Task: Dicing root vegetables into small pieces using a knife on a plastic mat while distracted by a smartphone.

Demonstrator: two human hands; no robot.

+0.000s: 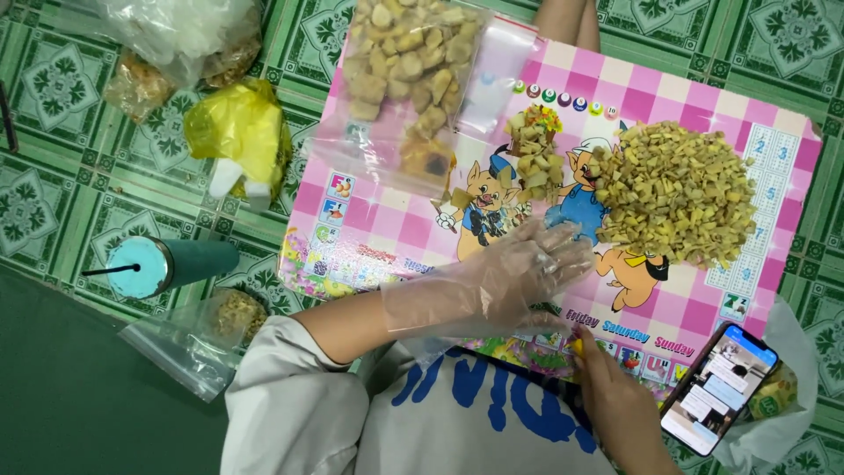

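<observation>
— Head view, left hand point(519, 273)?
— Wrapped in a loose clear plastic glove, laid flat over the pink checked board point(378, 220), fingers point(563, 251) spread apart and gripping nothing. Fingertips just short of the big heap of yellow chopped pieces point(677, 193).

— And the right hand point(615, 405)?
— Bare, low at the near edge of the board, fingers curled together at the glove's cuff; pinching it or only touching, cannot tell.

— Anything else on the board?
— Smaller pile of the same chopped pieces point(534, 158), beside the big heap, near the cartoon pigs. Clear bag of pale chunks point(409, 70) lying across the far left corner.

— Around the board?
— Phone point(719, 387) with a lit screen, propped at the right corner. On the green patterned floor point(61, 88) to the left: yellow plastic bag point(237, 132), teal cup with a straw point(154, 264), a small clear zip bag point(198, 339) with some crumbs inside, more clear bags point(176, 40) at the far corner.
</observation>
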